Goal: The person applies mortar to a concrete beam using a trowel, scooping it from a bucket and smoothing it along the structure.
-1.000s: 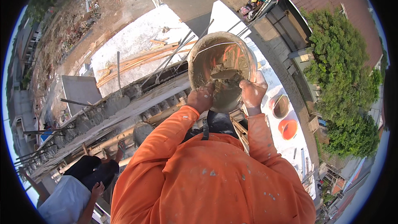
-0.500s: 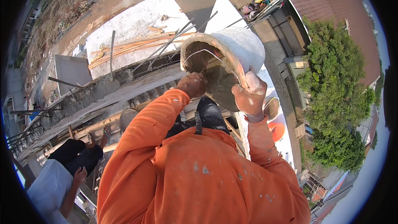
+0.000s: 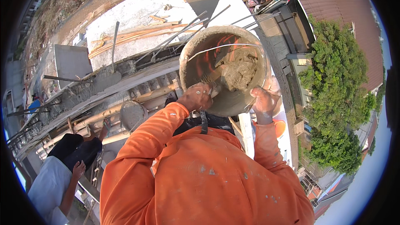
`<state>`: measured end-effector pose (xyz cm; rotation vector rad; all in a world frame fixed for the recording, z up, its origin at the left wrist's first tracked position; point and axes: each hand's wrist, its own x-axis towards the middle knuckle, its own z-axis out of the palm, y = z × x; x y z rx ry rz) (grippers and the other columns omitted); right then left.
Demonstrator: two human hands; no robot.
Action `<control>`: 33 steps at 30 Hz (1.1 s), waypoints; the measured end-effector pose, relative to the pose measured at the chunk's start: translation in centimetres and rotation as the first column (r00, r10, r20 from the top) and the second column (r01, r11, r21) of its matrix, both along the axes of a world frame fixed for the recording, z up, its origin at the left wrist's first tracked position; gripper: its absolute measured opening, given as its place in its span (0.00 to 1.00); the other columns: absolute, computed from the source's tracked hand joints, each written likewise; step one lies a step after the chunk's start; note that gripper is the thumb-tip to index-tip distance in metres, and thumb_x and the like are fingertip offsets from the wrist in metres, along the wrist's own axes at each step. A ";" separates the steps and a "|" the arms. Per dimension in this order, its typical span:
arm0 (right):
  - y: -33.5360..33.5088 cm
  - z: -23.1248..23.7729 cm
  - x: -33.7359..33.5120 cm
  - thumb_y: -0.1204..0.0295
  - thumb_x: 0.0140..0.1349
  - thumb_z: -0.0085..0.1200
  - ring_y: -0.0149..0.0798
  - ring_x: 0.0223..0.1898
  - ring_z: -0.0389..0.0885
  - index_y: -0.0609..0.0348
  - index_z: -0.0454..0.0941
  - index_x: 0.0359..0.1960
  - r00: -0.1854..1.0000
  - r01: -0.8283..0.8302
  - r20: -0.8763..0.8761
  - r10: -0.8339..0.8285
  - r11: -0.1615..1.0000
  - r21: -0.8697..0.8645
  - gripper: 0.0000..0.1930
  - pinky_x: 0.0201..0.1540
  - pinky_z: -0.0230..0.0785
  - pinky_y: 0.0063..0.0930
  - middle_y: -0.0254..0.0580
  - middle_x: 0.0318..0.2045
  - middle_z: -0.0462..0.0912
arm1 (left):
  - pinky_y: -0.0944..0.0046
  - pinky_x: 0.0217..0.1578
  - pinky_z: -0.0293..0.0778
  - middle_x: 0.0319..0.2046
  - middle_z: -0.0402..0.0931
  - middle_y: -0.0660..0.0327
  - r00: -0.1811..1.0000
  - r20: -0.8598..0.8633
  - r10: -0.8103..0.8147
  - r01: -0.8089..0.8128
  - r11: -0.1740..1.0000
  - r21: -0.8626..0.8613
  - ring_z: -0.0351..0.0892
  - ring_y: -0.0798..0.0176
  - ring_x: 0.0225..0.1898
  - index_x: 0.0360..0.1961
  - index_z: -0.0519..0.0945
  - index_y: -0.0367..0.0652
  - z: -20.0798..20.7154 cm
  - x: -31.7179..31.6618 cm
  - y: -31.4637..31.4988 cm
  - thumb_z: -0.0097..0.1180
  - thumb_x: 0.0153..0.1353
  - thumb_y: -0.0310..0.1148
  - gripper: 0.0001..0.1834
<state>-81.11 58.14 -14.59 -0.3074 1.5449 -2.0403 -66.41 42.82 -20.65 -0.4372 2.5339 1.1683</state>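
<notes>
Clasping the right rim, the right hand folds its fingers round the outside of a mortar-smeared bucket, thumb over the lip. The left hand is curled closed at the near-left edge and seems to grip the rim; whether it also holds a tool cannot be told.

The bucket sits just ahead of the body, its near edge between the hands. Its mouth faces up and back toward the wearer, so its long axis runs away from the chest, down through the opening. Both hands touch it, so neither is nearer.

Inside, a lump of wet mortar lies toward the right wall, and a thin wire handle crosses the far part of the mouth.

Orange sleeves lead back to a spattered orange top. Beside the left forearm is a round grey object near bamboo poles; past the right forearm, an orange container shows partly. Farther left stands a co-worker in a white top; a leafy tree fills the right.

No brand, label or writing can be read.
</notes>
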 end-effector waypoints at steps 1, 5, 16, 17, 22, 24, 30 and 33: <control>0.4 -2.5 0.0 0.84 0.40 0.51 0.29 0.29 0.73 0.70 0.69 0.42 1.000 0.017 0.021 -0.017 1.000 -0.015 0.22 0.30 0.69 0.20 0.42 0.35 0.76 | 0.51 0.37 0.73 0.30 0.76 0.43 0.999 -0.035 -0.041 0.040 0.999 -0.029 0.77 0.44 0.35 0.48 0.71 0.37 -2.2 1.3 0.0 0.51 0.48 0.33 0.24; 0.3 -8.5 -0.1 0.87 0.40 0.48 0.30 0.24 0.71 0.68 0.68 0.47 0.990 0.115 0.087 -0.111 0.992 -0.044 0.26 0.26 0.66 0.20 0.44 0.33 0.77 | 0.50 0.38 0.72 0.33 0.76 0.43 0.998 0.058 0.030 -0.032 0.999 0.034 0.76 0.42 0.36 0.47 0.71 0.39 -2.0 4.6 -1.7 0.54 0.48 0.35 0.23; 0.5 -11.5 0.6 0.88 0.40 0.46 0.30 0.20 0.70 0.67 0.71 0.32 0.901 0.362 0.019 -0.434 0.776 0.517 0.13 0.24 0.64 0.21 0.36 0.19 0.72 | 0.56 0.45 0.69 0.35 0.79 0.54 0.962 0.094 -0.255 0.270 0.932 -0.241 0.72 0.51 0.45 0.38 0.81 0.45 -4.6 20.1 -15.7 0.61 0.43 0.41 0.19; 3.0 -14.2 -0.1 0.89 0.42 0.45 0.30 0.20 0.70 0.68 0.71 0.32 0.896 0.389 -0.011 -0.443 0.773 0.502 0.13 0.23 0.63 0.22 0.37 0.19 0.72 | 0.56 0.43 0.70 0.35 0.79 0.55 0.964 0.219 -0.152 0.181 0.976 -0.118 0.75 0.52 0.41 0.37 0.82 0.44 -7.0 19.5 -17.9 0.59 0.44 0.41 0.18; 1.7 -14.3 1.7 0.90 0.44 0.44 0.31 0.20 0.71 0.68 0.71 0.32 0.904 0.367 -0.055 -0.425 0.701 0.612 0.12 0.23 0.64 0.22 0.39 0.20 0.73 | 0.58 0.37 0.71 0.32 0.80 0.55 0.778 0.624 0.071 -0.093 0.996 0.003 0.79 0.54 0.33 0.34 0.83 0.47 -18.1 19.1 -28.5 0.57 0.47 0.46 0.17; 0.8 -13.3 2.2 0.89 0.43 0.45 0.31 0.20 0.71 0.68 0.71 0.35 0.902 0.348 -0.036 -0.430 0.676 0.649 0.14 0.23 0.65 0.21 0.39 0.21 0.73 | 0.58 0.34 0.71 0.29 0.79 0.52 0.805 0.593 0.004 0.017 0.999 -0.030 0.79 0.54 0.31 0.33 0.82 0.44 -18.0 19.2 -29.2 0.57 0.48 0.47 0.19; 1.7 -15.8 1.6 0.88 0.43 0.47 0.29 0.21 0.73 0.66 0.71 0.39 0.962 0.207 0.013 -0.271 0.763 0.612 0.17 0.24 0.66 0.19 0.37 0.22 0.74 | 0.56 0.39 0.71 0.33 0.79 0.50 0.675 0.728 0.120 -0.113 0.992 -0.059 0.79 0.51 0.37 0.41 0.77 0.39 -7.7 21.8 -24.1 0.58 0.51 0.48 0.24; -0.1 -15.4 1.7 0.88 0.43 0.47 0.26 0.21 0.70 0.66 0.71 0.39 0.973 0.173 0.047 -0.225 0.850 0.498 0.18 0.24 0.65 0.18 0.35 0.24 0.74 | 0.53 0.42 0.70 0.42 0.74 0.46 0.900 0.410 0.145 0.013 0.933 -0.359 0.76 0.45 0.42 0.50 0.69 0.37 -2.4 21.5 -17.5 0.59 0.50 0.47 0.31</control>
